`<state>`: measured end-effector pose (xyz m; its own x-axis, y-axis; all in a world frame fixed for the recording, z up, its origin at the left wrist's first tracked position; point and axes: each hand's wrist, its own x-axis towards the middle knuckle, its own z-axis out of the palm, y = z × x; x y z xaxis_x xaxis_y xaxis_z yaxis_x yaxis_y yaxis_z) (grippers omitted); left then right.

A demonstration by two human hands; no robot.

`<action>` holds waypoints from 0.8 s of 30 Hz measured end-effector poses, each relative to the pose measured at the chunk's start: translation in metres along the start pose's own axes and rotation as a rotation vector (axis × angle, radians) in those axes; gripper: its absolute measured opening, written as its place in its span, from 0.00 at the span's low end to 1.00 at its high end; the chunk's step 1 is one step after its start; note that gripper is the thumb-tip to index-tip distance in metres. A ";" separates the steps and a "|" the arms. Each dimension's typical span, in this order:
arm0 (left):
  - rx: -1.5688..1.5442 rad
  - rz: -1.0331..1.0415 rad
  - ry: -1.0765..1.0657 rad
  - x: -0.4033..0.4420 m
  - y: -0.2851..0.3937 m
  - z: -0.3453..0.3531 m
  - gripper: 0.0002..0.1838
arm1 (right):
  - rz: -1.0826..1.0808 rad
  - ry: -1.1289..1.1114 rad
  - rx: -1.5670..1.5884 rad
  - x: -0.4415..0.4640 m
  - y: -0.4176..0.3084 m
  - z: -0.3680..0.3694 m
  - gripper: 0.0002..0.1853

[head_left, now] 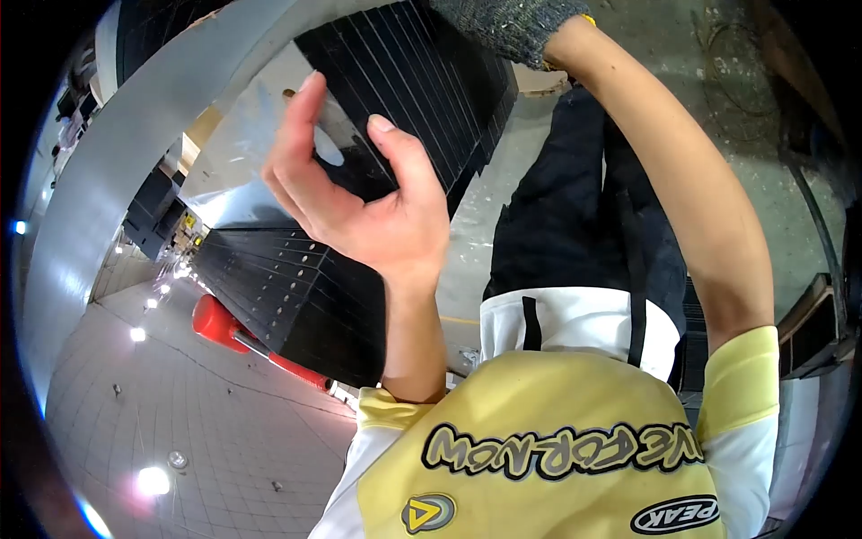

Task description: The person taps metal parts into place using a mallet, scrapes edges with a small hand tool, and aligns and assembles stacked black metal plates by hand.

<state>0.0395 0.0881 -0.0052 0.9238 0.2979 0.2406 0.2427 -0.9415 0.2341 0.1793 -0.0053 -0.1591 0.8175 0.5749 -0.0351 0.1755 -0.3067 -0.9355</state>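
Note:
My left hand (359, 193) is bare and raised, its fingers curved and apart from the thumb, with nothing between them. Behind it, at the upper centre, lies a stack of long black ridged bars (422, 81). My right hand (516, 27) wears a dark grey knitted glove and reaches to the top edge, beside the far end of the bars. Its fingers are cut off or hidden, so its grip and any contact cannot be made out. A pale, shiny metal surface (238, 157) lies left of my left hand.
Dark panels with rows of holes (287, 287) stand left of my left forearm. A red tool-like object (215, 322) with a metal shaft is beside them. A broad grey beam (63, 251) curves along the left. Loose cable (736, 72) lies on the floor at the upper right.

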 end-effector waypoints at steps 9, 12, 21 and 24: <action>-0.047 0.041 0.056 0.002 0.002 0.004 0.24 | 0.069 -0.061 -0.154 0.006 -0.011 -0.001 0.17; 0.001 0.061 0.045 0.007 0.004 0.000 0.24 | -0.114 0.040 0.022 0.003 -0.019 -0.010 0.16; -0.002 0.082 0.070 0.009 0.005 0.000 0.24 | 0.072 -0.096 -0.110 0.013 -0.025 -0.014 0.16; 0.020 0.065 0.058 0.007 0.006 0.000 0.24 | -0.107 0.019 0.062 0.002 -0.029 -0.020 0.16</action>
<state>0.0478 0.0849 -0.0020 0.9192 0.2441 0.3089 0.1891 -0.9619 0.1973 0.1869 -0.0101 -0.1250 0.8063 0.5871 0.0719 0.2282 -0.1967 -0.9535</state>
